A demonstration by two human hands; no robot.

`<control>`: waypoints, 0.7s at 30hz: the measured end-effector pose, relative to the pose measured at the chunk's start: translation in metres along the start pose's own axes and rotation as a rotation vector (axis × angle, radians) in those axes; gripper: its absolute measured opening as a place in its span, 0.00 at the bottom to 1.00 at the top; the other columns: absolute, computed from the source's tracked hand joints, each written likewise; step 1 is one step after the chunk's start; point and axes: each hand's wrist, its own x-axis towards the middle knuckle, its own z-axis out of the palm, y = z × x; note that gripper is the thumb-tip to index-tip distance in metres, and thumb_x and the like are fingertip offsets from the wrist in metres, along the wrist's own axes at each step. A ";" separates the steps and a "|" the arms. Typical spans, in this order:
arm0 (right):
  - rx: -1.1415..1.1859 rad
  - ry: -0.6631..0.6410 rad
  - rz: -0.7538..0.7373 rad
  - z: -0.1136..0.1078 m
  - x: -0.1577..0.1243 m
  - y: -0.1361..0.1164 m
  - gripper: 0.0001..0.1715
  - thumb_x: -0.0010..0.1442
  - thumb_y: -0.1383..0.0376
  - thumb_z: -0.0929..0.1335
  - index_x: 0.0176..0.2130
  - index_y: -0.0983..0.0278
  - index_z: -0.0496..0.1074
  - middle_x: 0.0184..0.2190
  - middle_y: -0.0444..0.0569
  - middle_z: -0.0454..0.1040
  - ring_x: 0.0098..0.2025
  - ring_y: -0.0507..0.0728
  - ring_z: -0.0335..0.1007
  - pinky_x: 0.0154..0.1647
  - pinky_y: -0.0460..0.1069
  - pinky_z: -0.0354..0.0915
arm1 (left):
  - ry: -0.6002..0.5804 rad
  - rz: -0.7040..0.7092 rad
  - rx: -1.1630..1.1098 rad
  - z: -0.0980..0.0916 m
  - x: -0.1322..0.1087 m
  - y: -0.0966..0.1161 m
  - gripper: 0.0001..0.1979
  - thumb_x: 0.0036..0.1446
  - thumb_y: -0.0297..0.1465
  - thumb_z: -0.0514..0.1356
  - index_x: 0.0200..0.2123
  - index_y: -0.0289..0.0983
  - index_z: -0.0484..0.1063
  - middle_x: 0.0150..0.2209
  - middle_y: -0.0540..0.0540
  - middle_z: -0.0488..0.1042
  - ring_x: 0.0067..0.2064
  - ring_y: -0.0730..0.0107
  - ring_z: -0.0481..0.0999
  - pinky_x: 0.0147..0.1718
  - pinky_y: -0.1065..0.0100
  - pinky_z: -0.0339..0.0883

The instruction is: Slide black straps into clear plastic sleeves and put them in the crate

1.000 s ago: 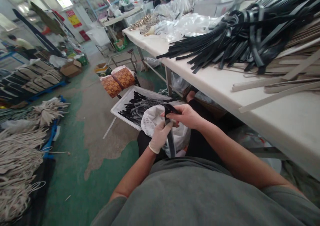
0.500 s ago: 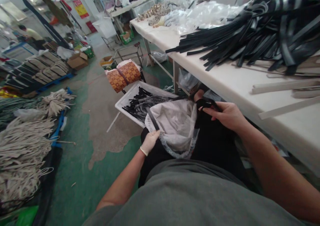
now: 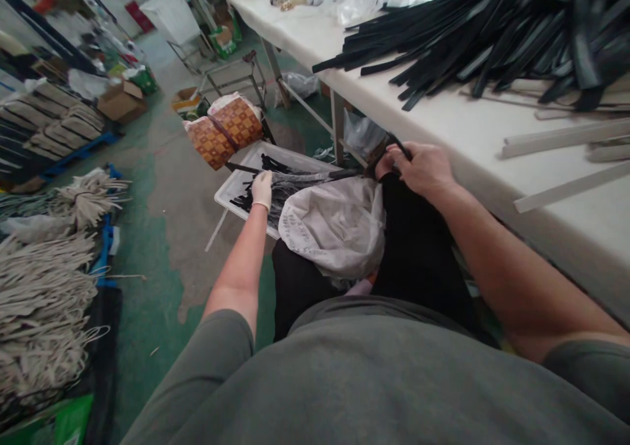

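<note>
My left hand (image 3: 262,189), in a pale glove, is closed on a black strap (image 3: 241,167) whose end sticks out to the left. It is over a white plastic tray (image 3: 224,194) of black straps (image 3: 290,186). My right hand (image 3: 426,168) is bare and closed near my knee, below the table edge. A dark, narrow, curved thing (image 3: 404,148) shows at its fingers; its kind is unclear. Between my legs hangs a white sack (image 3: 335,225) with its mouth open and faint print on its side.
On the right, a long white-topped table (image 3: 443,130) bears a heap of black straps (image 3: 472,38) and some grey strips (image 3: 566,136). A checkered cushion roll (image 3: 224,130) stands beyond the tray. Bundles of beige cord (image 3: 44,300) lie on the left, with a cardboard box (image 3: 121,100) farther back.
My left hand has gone from the sack's rim forward and up to the tray with a strap. My right hand has risen slightly towards the table edge. The sack's near rim has slipped forward.
</note>
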 end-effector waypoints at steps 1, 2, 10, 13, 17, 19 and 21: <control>0.084 -0.102 0.018 0.001 -0.013 0.008 0.22 0.64 0.55 0.64 0.44 0.68 0.78 0.36 0.56 0.80 0.35 0.59 0.75 0.32 0.48 0.67 | -0.098 -0.058 0.043 0.016 -0.013 -0.014 0.20 0.59 0.46 0.57 0.43 0.36 0.73 0.43 0.43 0.77 0.41 0.69 0.77 0.39 0.70 0.68; 0.188 -0.216 0.044 0.002 -0.027 0.017 0.23 0.64 0.53 0.65 0.44 0.68 0.78 0.34 0.55 0.80 0.32 0.57 0.74 0.28 0.47 0.67 | -0.223 -0.134 0.093 0.032 -0.028 -0.028 0.19 0.59 0.45 0.56 0.42 0.36 0.73 0.41 0.43 0.78 0.39 0.70 0.77 0.38 0.71 0.68; 0.601 -0.532 0.366 0.020 -0.146 0.086 0.32 0.59 0.45 0.65 0.47 0.68 0.76 0.31 0.53 0.79 0.20 0.50 0.67 0.19 0.46 0.64 | -0.504 -0.365 0.389 0.131 -0.102 -0.121 0.18 0.45 0.44 0.69 0.26 0.35 0.73 0.23 0.42 0.75 0.34 0.60 0.76 0.35 0.66 0.68; 0.646 -0.441 0.372 0.026 -0.155 0.091 0.32 0.59 0.45 0.65 0.48 0.68 0.75 0.32 0.53 0.78 0.20 0.50 0.67 0.18 0.45 0.62 | -0.515 -0.367 0.458 0.141 -0.103 -0.134 0.15 0.45 0.41 0.69 0.24 0.36 0.73 0.25 0.41 0.76 0.41 0.57 0.77 0.40 0.66 0.67; 0.697 -0.405 0.389 0.029 -0.145 0.090 0.30 0.60 0.46 0.65 0.48 0.67 0.75 0.32 0.53 0.79 0.18 0.50 0.67 0.17 0.46 0.61 | -0.526 -0.385 0.447 0.139 -0.108 -0.136 0.14 0.52 0.41 0.64 0.26 0.36 0.75 0.29 0.41 0.78 0.40 0.59 0.78 0.38 0.67 0.68; 0.720 -0.407 0.385 0.030 -0.142 0.090 0.29 0.60 0.47 0.66 0.47 0.67 0.75 0.31 0.52 0.79 0.18 0.50 0.67 0.17 0.46 0.61 | -0.527 -0.401 0.403 0.130 -0.114 -0.132 0.16 0.55 0.42 0.61 0.26 0.35 0.75 0.30 0.40 0.79 0.36 0.61 0.79 0.35 0.67 0.69; 0.747 -0.401 0.381 0.031 -0.142 0.091 0.28 0.60 0.48 0.66 0.47 0.67 0.75 0.31 0.52 0.79 0.18 0.50 0.66 0.18 0.46 0.63 | -0.528 -0.411 0.346 0.116 -0.122 -0.125 0.17 0.57 0.42 0.59 0.26 0.34 0.74 0.32 0.38 0.80 0.34 0.63 0.79 0.33 0.67 0.70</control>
